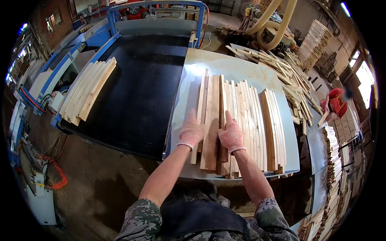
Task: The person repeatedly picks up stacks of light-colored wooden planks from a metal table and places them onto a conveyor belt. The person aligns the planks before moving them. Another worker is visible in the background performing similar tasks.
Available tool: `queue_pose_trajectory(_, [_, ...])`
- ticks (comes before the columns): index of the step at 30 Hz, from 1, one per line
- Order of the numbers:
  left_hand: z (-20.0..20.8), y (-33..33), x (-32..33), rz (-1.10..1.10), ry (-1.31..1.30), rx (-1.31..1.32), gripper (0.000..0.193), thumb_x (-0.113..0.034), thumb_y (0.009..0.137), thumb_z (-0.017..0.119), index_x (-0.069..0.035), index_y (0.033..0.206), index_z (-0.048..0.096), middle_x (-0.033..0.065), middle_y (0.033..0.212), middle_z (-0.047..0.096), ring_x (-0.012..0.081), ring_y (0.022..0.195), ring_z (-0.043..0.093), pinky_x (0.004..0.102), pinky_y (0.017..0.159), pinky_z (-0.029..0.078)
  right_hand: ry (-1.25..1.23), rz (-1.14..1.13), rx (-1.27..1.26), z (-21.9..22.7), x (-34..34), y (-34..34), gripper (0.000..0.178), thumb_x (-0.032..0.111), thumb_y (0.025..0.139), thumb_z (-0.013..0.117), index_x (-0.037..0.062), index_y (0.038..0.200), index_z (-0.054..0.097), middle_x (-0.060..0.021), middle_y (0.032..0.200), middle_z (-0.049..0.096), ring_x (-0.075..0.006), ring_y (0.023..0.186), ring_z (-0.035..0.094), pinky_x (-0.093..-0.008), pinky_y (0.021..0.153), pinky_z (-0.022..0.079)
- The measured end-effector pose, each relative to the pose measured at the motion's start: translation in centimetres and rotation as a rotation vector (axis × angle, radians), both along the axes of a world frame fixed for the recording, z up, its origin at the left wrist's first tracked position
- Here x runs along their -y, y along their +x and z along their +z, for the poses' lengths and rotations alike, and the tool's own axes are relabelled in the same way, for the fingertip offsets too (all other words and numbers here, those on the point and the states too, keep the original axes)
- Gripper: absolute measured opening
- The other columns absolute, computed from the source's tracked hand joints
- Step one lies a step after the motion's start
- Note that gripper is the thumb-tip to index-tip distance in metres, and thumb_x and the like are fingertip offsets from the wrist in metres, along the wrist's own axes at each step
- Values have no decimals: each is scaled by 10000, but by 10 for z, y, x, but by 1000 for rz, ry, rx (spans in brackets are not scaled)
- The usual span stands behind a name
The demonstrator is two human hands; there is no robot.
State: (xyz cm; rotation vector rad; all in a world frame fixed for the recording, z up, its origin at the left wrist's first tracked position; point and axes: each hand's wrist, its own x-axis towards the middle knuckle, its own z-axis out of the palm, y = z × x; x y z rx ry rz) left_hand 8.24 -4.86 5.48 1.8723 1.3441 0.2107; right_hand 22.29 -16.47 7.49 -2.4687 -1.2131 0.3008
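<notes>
- A woodworking workshop
- Centre: wooden strips (252,124) in rows
- Upper left: blue-framed machine (157,27), black belt (140,92)
- Upper right: beige hose (284,27), stacked lumber (315,45)

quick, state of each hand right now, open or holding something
Left hand: looks open, blurred, at the left side of the wooden strips.
Right hand: on the strips; whether it grips one cannot be told.

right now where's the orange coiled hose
In the head view, the orange coiled hose is at the lower left, below the near left corner of the black bed and next to a pale panel.
</notes>
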Motion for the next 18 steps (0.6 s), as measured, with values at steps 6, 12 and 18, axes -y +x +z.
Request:
queue_pose_trajectory(6, [7,-26,-9,-60,13,164,1029,-493,886,746,-3,1661,281,316,1489,589,412,1380,596,445,1179,455,-54,11,20,11,-11,-28,857,172,898,706,124,1666,328,-257,1317,636,-437,1120,693,-522,967,578])
queue_pose_trajectory(12, [-1,-22,6,-57,-77,208,1159,-477,840,816,42,1675,201,317,1635,429,406,1507,464,429,1239,389,7,-4,38,2,-12,-52,777,173,938,681,128,1647,364,-255,1271,648,-449,1114,690,-529,953,572])
queue_pose_trajectory(18, [13,-56,0,-2,-20,93,1064,-420,863,810,-75,1686,231,313,1559,516,445,1417,547,468,1191,445,17,88,0,2,-27,-89,750,170,950,661,156,1639,366,-263,1216,633,-442,1048,700,-537,910,576])
